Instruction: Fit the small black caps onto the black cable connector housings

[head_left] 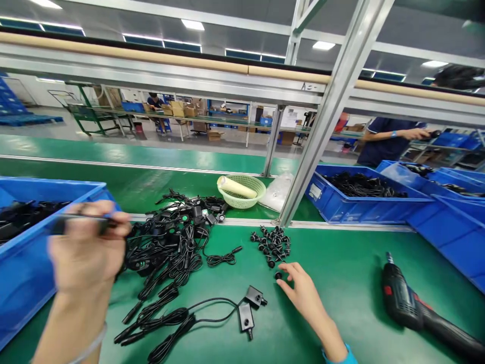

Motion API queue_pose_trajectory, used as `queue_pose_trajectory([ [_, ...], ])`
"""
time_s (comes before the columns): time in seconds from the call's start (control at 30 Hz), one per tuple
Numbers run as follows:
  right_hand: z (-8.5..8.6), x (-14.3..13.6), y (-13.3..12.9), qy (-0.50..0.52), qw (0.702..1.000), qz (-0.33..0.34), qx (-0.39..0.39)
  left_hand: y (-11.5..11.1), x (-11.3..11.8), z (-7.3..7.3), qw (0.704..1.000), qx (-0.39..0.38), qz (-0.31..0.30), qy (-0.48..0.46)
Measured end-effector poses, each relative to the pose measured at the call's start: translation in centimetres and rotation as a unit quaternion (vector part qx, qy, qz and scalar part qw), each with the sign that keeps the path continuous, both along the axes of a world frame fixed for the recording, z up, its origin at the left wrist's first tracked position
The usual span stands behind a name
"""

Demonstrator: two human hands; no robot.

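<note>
My left hand [89, 242], smeared by motion, is raised beside the left blue bin, its fingers closed around a dark, oblong object [81, 225] whose kind I cannot make out. On the green tabletop, my right hand [301, 288] has thumb and forefinger pinched about a small black round-headed part [278, 275]. Just beyond it lies a pile of similar small black parts [271, 243] with pale rings. Between my hands, two black box-shaped devices [246, 317] with short nozzles rest on the table, joined to bundled cables [170, 323].
A heap of black cabled devices [170, 237] lies left of centre. Blue bins [367, 207] stand right and left. A black power drill [403, 296] lies at right. A green basket [244, 200] holds a pale roll beside a metal post [322, 121]. Other people work beyond the frame.
</note>
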State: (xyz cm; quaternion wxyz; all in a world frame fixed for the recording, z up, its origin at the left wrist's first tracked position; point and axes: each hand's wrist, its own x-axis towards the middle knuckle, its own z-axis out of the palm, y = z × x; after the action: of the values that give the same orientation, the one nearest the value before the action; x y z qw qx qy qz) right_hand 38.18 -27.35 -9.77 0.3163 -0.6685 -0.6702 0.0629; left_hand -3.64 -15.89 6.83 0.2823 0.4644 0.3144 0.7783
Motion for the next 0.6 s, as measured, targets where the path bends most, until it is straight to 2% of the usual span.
queue_pose_trajectory([
  [0.07, -0.5, -0.6, 0.3, -0.028, 1.0, 0.007, -0.004, -0.9, 3.5, -1.7, 0.984, -0.102, -0.06, 0.135],
  [0.13, -0.9, -1.0, 0.5, -0.036, 0.999, 0.015, 0.015, -2.0, 6.4, -3.8, 0.942, -0.167, -0.126, 0.263],
  [0.23, -0.5, -1.8, 0.2, 0.047, 0.998, 0.023, 0.041, -4.1, 9.0, -6.9, 0.879, -0.172, -0.207, 0.393],
  [0.33, 1.5, -3.6, -0.5, 0.199, 0.979, 0.036, 0.021, -6.4, 10.6, -9.1, 0.827, -0.161, -0.235, 0.484],
  [0.43, 4.0, -6.4, -1.4, 0.255, 0.959, 0.113, 0.053, -8.3, 11.8, -10.7, 0.825, -0.134, -0.227, 0.499],
  [0.53, 5.8, -9.1, -2.0, 0.204, 0.952, 0.193, 0.124, -9.4, 12.2, -11.8, 0.838, -0.105, -0.189, 0.502],
  [0.6, 6.3, -10.3, -2.2, 0.159, 0.95, 0.211, 0.165, -9.7, 12.0, -12.4, 0.84, -0.098, -0.166, 0.507],
])
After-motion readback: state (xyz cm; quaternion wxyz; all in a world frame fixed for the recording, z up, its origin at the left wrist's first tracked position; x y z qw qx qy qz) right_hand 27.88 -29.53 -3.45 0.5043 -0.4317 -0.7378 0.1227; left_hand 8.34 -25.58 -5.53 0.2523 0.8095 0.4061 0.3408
